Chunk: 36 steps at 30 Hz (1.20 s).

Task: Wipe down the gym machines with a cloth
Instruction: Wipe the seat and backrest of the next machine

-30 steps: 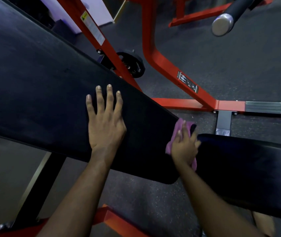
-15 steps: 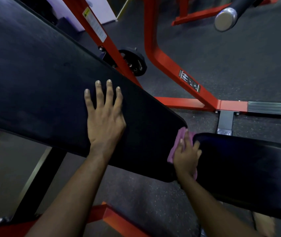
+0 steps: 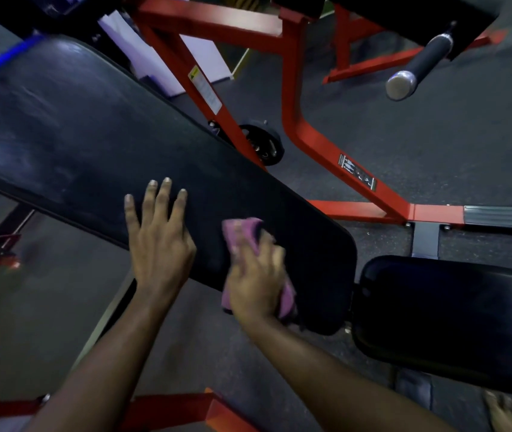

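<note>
A long black back pad (image 3: 92,145) slopes over the dark rubber floor (image 3: 435,145), its left end cut off. The left hand (image 3: 158,244) lies flat on it, fingers spread. Just right of it, the blurred right hand (image 3: 256,275) grips a bunched pink cloth (image 3: 242,232) against the pad's near end. A seat pad (image 3: 451,322) sits farther right.

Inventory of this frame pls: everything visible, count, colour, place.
long black padded backrest: 1, black, tilted across left and centre
black padded seat: 1, black, lower right
red steel frame bars: several, red, behind and below pads
round black weight plate: 1, black, behind backrest
black roller with chrome cap: 1, black-silver, upper right
pink-purple fabric cloth: 1, pink-purple, on backrest
bare foot: 1, bottom right
left grip: 1, flat on backrest
right grip: 1, holding cloth
</note>
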### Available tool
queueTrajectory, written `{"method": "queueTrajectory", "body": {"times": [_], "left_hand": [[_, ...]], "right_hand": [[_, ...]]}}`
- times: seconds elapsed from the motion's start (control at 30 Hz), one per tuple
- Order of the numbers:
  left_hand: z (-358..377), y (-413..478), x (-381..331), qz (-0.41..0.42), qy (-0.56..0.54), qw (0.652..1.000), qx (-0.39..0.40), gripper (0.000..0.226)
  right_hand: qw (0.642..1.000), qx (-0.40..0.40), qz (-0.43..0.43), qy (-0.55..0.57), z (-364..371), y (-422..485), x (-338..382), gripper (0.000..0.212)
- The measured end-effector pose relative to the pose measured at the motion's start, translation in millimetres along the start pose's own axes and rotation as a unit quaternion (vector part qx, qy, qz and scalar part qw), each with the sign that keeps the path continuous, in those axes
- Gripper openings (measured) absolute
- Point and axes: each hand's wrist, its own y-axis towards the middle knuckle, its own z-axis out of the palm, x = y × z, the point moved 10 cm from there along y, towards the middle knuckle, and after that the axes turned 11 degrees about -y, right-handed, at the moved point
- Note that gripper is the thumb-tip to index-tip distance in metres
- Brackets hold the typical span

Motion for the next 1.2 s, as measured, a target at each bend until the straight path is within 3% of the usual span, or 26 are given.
{"method": "queueTrajectory", "body": {"times": [0.07,0.17,0.37,0.47,0.57,0.77,0.9,0.97,1.2], "left_hand": [[-0.3,-1.7,0.2,0.016,0.013,1.000,0.003,0.059],[2.7,-3.5,-0.4,0.019,0.017,1.000,0.001,0.059],[0.0,-5.5,0.8,0.025,-0.019,0.999,-0.035,0.052],[-13.6,-4.8,12.5,0.003,-0.086,0.993,-0.082,0.043],[-35.7,1.8,46.4,-0.048,-0.090,0.986,-0.133,0.039],[-92.1,22.7,126.2,-0.087,-0.095,0.977,-0.168,0.043],[-126.0,33.7,174.1,-0.114,-0.119,0.968,-0.190,0.050],[-139.3,36.7,205.1,-0.154,-0.172,0.953,-0.198,0.053],[-148.6,38.3,235.2,-0.172,-0.344,0.908,-0.164,0.054]], "right_hand": [[0.997,0.007,-0.071,-0.011,-2.9,0.9,45.6,0.055],[0.995,-0.001,-0.087,-0.038,4.8,-9.5,21.9,0.055],[0.996,0.032,0.016,-0.081,23.3,-33.9,-143.4,0.051],[0.996,0.042,0.056,-0.057,25.8,-34.9,-158.1,0.047],[0.999,0.014,0.048,-0.020,16.4,-18.3,-115.8,0.046],[0.979,-0.036,-0.183,0.081,-15.2,40.4,89.2,0.042],[0.948,-0.069,-0.305,0.061,-42.2,62.0,236.0,0.048],[0.935,-0.067,-0.347,0.030,-45.9,58.8,255.6,0.053],[0.909,-0.061,-0.412,-0.008,-25.2,19.1,163.8,0.059]]}}
